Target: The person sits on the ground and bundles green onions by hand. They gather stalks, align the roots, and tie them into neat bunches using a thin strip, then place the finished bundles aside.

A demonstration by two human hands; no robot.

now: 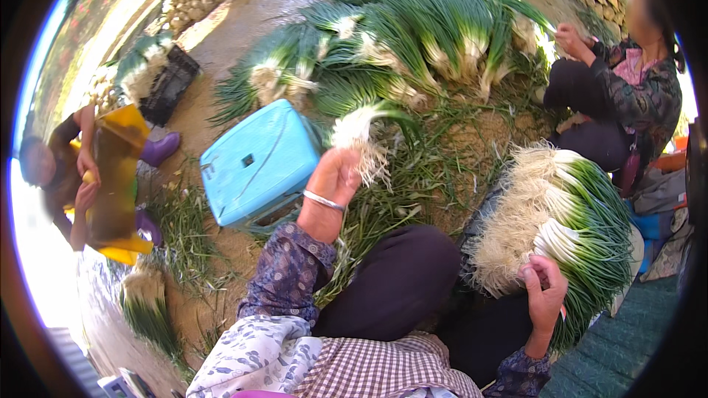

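My left hand (333, 174), with a silver bangle at the wrist, grips a small bunch of spring onions (354, 124) by the lower end. Its pale roots hang beside my fingers and its green tops bend to the right. By my right knee lies a large pile of spring onions (578, 204), white stems side by side, with roots to the left and green leaves to the right. My right hand (545, 287) is at the near side of this pile, thumb and fingertips close together by the roots. Whether anything is pinched between them cannot be told.
A light-blue plastic crate (260, 163) stands upturned ahead. Cut green leaves (409, 177) litter the ground. Beyond are heaped spring onion bundles (409, 27). One person (625, 83) sits at right; another, in a yellow apron (113, 177), is at left near a black crate (168, 85).
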